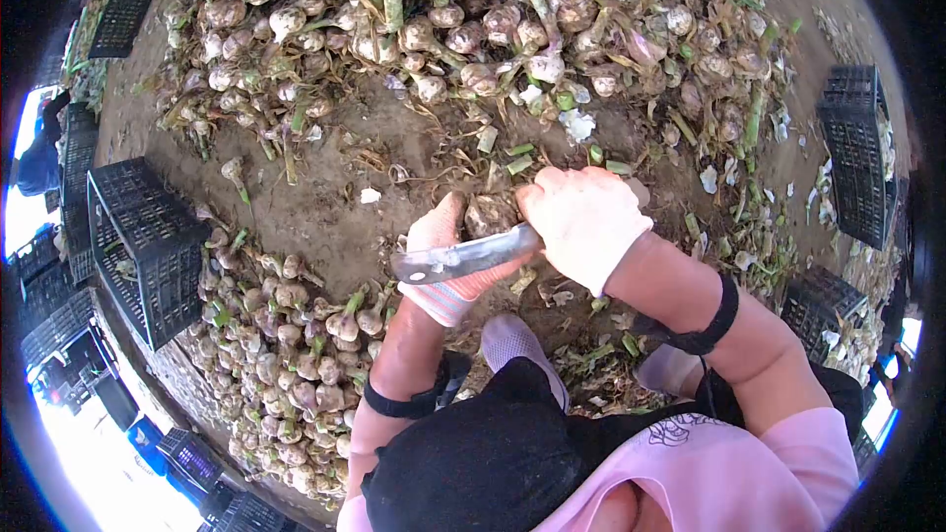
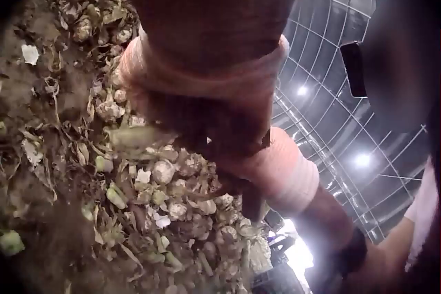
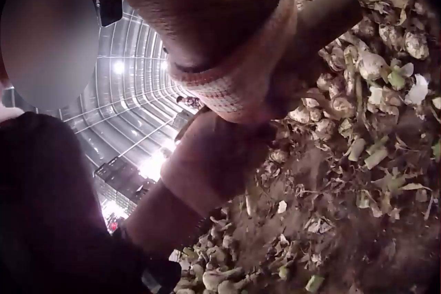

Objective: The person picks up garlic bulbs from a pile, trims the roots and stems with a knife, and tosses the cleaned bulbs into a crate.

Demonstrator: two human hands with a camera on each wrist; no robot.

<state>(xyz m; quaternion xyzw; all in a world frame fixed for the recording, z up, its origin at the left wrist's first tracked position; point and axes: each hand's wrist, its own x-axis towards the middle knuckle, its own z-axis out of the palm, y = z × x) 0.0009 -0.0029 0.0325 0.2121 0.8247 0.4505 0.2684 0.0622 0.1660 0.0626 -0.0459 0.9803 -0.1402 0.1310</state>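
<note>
In the head view my gloved left hand (image 1: 439, 246) holds a soil-stained garlic bulb (image 1: 490, 214), thumb on its left side and fingers beneath. My gloved right hand (image 1: 588, 224) grips a knife close against the bulb's right side. The knife's broad blade (image 1: 463, 256) points left across the left palm, with a hole near its tip. In the right wrist view a thick handle (image 3: 334, 15) sticks out of the right hand (image 3: 244, 90). Dark shade hides most of the left hand (image 2: 207, 104) in the left wrist view.
A large heap of untrimmed garlic (image 1: 473, 30) lies ahead. Trimmed bulbs (image 1: 286, 345) are piled at the left near the knees. Black plastic crates stand left (image 1: 148, 246) and right (image 1: 855, 153). Cut stems (image 1: 519, 165) and peelings litter the soil.
</note>
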